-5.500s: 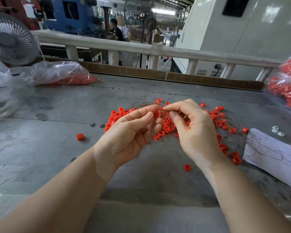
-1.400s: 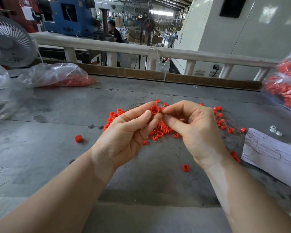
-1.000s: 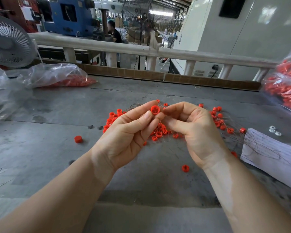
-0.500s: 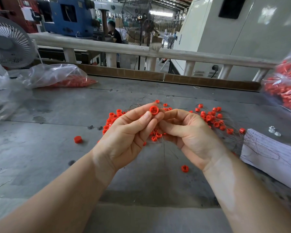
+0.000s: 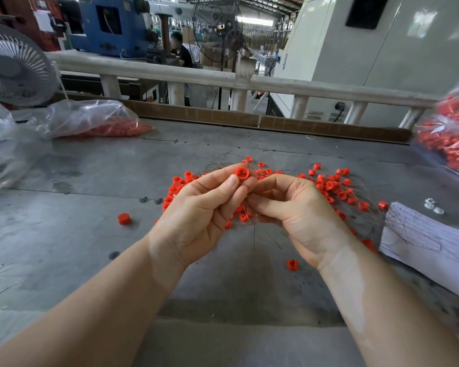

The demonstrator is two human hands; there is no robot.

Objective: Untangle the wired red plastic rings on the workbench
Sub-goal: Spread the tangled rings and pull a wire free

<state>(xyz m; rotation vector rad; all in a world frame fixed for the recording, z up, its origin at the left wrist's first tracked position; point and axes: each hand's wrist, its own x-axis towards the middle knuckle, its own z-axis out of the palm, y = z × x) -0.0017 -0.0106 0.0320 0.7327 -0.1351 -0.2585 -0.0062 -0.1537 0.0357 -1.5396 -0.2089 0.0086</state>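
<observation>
Pinching one red ring (image 5: 241, 173) between thumb and fingertips, the left hand (image 5: 199, 215) lifts it clear of the tangle, likely so its wire hangs free and can be traced. Right hand (image 5: 300, 215) sits just beside, fingers curled inward; they seem to grip thin wire under the ring, though the strand itself is too fine to confirm. Pile of wired rings (image 5: 326, 186) lies on the grey workbench (image 5: 90, 247) behind both hands, wires still crossed. Two loose rings (image 5: 124, 218) and (image 5: 292, 265) sit apart. Most of the tangle remains.
</observation>
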